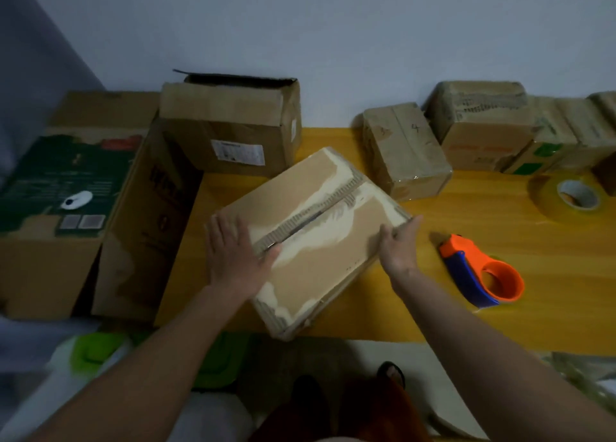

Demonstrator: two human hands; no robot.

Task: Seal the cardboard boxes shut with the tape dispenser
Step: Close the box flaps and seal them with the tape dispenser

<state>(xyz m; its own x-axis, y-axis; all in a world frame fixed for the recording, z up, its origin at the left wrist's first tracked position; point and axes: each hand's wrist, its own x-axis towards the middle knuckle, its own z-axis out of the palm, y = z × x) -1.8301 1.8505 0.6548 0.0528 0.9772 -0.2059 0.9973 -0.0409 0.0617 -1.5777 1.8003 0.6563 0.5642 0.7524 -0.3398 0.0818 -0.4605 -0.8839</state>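
bare forearms, no sleeves, dark sandal (390, 373), reddish-orange trousers (376, 411)

The box (310, 235) on the yellow table (550, 315) was brown with torn whitish patches; right of it lay an orange-and-blue tape dispenser (480, 271).

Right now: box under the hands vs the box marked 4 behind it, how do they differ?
The box under the hands has an untaped centre seam and torn facing; the box marked 4 is wrapped in glossy tape. The first is larger and held by the left hand and right hand; the second stands untouched. Both are brown cardboard on the yellow table.
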